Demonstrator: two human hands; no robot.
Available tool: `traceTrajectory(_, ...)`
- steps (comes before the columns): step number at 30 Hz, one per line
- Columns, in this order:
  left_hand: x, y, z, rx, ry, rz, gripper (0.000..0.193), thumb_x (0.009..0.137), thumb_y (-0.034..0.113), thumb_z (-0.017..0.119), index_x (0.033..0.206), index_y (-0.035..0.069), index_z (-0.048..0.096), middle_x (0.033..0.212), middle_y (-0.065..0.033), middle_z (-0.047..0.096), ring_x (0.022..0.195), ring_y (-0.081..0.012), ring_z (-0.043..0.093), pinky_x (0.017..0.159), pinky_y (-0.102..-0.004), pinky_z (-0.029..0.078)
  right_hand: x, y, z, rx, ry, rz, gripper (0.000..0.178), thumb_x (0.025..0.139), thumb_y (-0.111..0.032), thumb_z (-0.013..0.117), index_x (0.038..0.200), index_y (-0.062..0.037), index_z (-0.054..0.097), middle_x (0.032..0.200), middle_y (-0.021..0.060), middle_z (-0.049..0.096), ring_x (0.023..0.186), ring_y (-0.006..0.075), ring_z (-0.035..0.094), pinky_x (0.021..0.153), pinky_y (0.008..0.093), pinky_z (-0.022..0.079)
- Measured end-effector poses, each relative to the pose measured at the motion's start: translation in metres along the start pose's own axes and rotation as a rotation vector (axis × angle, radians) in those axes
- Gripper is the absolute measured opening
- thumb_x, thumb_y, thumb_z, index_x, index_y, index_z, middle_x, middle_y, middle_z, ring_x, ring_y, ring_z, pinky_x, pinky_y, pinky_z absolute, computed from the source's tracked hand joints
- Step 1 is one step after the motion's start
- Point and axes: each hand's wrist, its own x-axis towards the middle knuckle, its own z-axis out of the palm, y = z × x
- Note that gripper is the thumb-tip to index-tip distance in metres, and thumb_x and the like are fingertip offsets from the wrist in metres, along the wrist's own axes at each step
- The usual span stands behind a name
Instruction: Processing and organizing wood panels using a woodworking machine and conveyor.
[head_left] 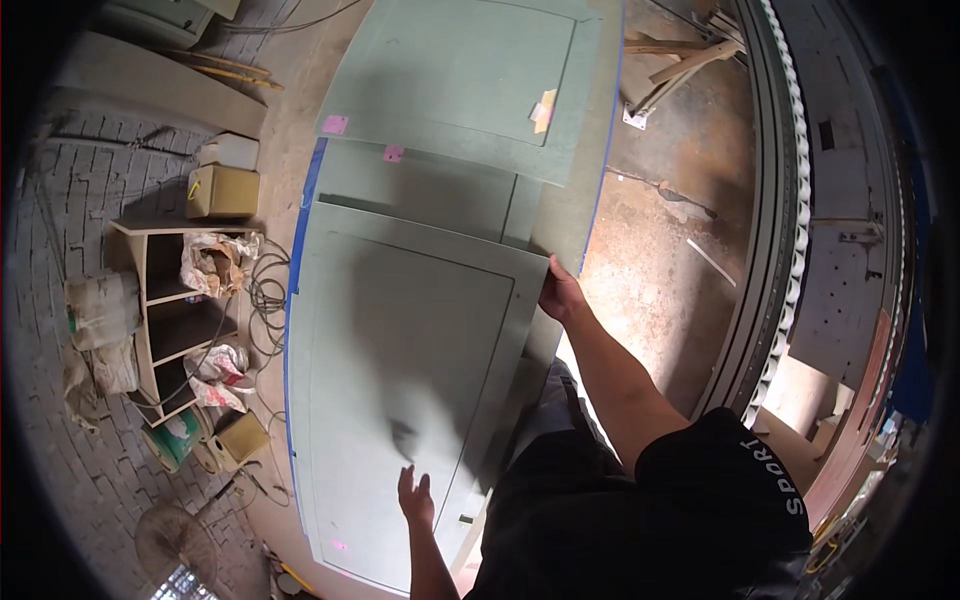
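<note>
A large grey-green panel [400, 330] with a grooved rectangular line near its border lies in front of me, on top of other panels. My right hand [562, 291] grips its far right corner, with the fingers at the edge and partly hidden. Over the near part of the panel, my left hand [416, 496] is held with fingers apart and nothing in them; its shadow falls on the surface just beyond. Farther off is a second grey-green panel [450, 80] with a pink tag [335, 125] and a piece of yellowish tape [544, 111].
Blue tape [296, 240] runs along the work surface's left edge. To the left stand an open shelf unit [146, 320] with crumpled bags, a tan container [222, 193] and coiled cables [268, 290]. A wooden stand [690, 75] and a long metal rail [775, 200] are on the right.
</note>
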Motion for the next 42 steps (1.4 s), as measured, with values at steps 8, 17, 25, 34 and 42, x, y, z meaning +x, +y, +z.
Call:
traceTrajectory(8,0.123,0.066,0.042,0.269,0.293,0.336,0.087,0.083,0.034,0.07,0.148,0.006,0.018,0.151,-0.0322,0.008,0.14,-0.0478,0.011,0.111,-0.0545,0.021,0.016,-0.046,-0.005,-0.633,0.461,-0.086,0.03,0.092,-0.034,0.059,0.101,-0.0063,0.067,0.086,0.0046,0.068,0.076,0.0175,0.062,0.068,0.0314,0.049)
traceTrajectory(17,0.14,0.132,0.062,0.422,0.101,-0.227,0.124,0.074,0.063,0.068,0.147,0.013,-0.019,0.148,-0.0297,-0.027,0.136,-0.0518,-0.022,0.107,-0.0663,-0.001,0.09,0.002,0.201,-1.897,-0.209,-0.691,0.021,0.09,-0.017,0.059,0.102,-0.0011,0.067,0.096,0.0162,0.066,0.088,0.0285,0.065,0.074,0.0313,0.051)
traceTrajectory(25,0.134,0.142,0.052,0.344,0.009,-0.256,0.123,0.075,0.066,0.064,0.146,0.013,-0.022,0.145,-0.028,-0.034,0.133,-0.0494,-0.031,0.106,-0.0641,-0.01,0.256,0.126,0.3,-1.884,-0.595,-0.566,0.033,0.092,-0.027,0.056,0.114,-0.0032,0.062,0.109,0.0158,0.064,0.096,0.0303,0.064,0.083,0.0349,0.049)
traceTrajectory(34,0.131,0.133,0.044,0.358,-0.031,-0.208,0.121,0.076,0.072,0.055,0.147,0.007,-0.018,0.144,-0.0325,-0.032,0.132,-0.0535,-0.03,0.103,-0.0684,-0.011,0.285,0.139,0.333,-1.831,-0.517,0.165,0.037,0.091,-0.038,0.058,0.12,-0.0146,0.061,0.104,-0.0021,0.065,0.091,0.0118,0.06,0.075,0.0293,0.048)
traceTrajectory(42,0.132,0.137,0.044,0.386,-0.047,-0.183,0.12,0.078,0.072,0.052,0.146,0.003,-0.018,0.143,-0.0365,-0.029,0.131,-0.0548,-0.029,0.102,-0.0691,-0.011,0.303,0.135,0.328,-1.531,-0.423,0.377,0.028,0.092,-0.033,0.06,0.115,-0.0177,0.063,0.08,-0.008,0.059,0.063,0.004,0.05,0.047,0.0234,0.033)
